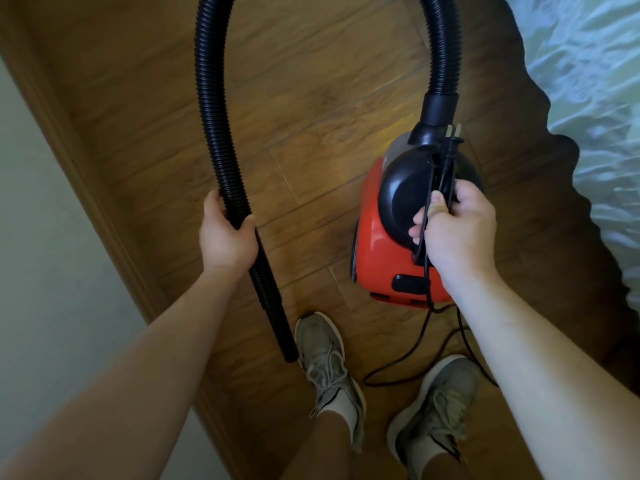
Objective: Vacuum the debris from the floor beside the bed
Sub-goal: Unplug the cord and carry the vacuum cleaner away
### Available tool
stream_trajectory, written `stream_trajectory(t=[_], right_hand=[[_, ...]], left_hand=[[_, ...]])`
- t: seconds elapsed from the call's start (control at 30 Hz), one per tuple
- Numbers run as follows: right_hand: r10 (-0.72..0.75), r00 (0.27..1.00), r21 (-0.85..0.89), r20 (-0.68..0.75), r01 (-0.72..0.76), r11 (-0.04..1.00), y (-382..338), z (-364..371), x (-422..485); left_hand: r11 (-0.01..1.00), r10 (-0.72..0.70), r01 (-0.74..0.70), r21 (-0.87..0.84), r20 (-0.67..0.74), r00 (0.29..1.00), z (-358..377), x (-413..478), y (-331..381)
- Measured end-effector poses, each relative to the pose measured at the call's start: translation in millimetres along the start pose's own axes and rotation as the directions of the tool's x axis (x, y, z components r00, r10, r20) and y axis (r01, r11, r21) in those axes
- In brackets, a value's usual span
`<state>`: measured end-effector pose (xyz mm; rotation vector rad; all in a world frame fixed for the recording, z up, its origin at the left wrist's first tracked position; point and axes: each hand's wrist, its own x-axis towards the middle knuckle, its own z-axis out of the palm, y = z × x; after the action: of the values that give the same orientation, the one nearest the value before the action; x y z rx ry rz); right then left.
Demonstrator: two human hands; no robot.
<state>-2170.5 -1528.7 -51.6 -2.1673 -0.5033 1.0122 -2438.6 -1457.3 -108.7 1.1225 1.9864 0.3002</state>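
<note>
Left hand (227, 233) closed around the black hose (211, 109), fingers wrapped tight near the spot where the bumpy part meets the smooth tube (273, 306). Tube end pointing down past that hand, close to the left shoe (329, 368).

Right hand (457, 230) closed on the black handle (440, 188) on top of the red vacuum (377, 247), with the black cord (427, 258) pinched under the thumb too. Plug (453, 136) sticking up just past the fingers, two metal prongs showing. Rest of the cord hanging down below the wrist and looping on the wood floor (311, 98) by the right shoe (440, 403).

Hose going up from the left hand, out of the top of the view, then down again into the front of the vacuum, just ahead of the right hand.

Bed (588, 81) with a pale rumpled cover off to the right of the right hand. Wall (41, 237) and wood trim off to the left of the left hand. No crumbs or dirt clear enough to see on the floor.
</note>
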Motion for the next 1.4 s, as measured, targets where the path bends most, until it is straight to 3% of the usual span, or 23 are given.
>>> stream_trajectory(t=[0.6,1.07,1.4], right_hand=[[-0.142,0.986,-0.032,0.086,0.145,0.989,-105.2,-70.5,-39.6],[-0.307,0.944,0.044,0.125,0.303,0.952,-239.6,-148.5,-82.1],[-0.378,0.911,0.18,0.167,0.349,0.92,-353.5,-227.4,-142.2]], left_hand=[[0.976,-0.015,0.009,-0.219,-0.025,1.0,-49.8,-101.6,112.1],[0.926,0.183,-0.22,-0.306,-0.144,0.973,-114.5,-175.3,233.4],[0.865,0.309,-0.369,-0.341,-0.219,0.926,-204.0,-254.0,331.3]])
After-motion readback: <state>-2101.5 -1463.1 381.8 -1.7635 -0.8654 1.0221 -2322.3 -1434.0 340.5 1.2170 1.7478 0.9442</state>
